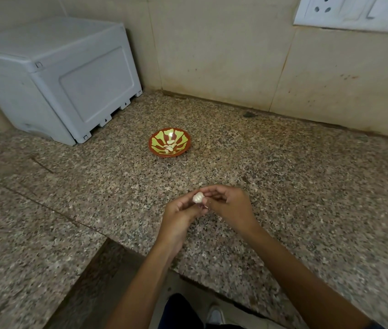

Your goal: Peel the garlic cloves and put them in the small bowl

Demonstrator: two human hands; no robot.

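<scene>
A garlic piece point(198, 198), still white-skinned, is sitting just below frame centre, pinched between the left hand point(180, 216) and the right hand point(229, 205), whose fingertips are working at it. Above, near centre, the small bowl point(169, 142) is already holding several peeled cloves point(169, 148) on the granite counter point(283, 176); more peeling seems left.
</scene>
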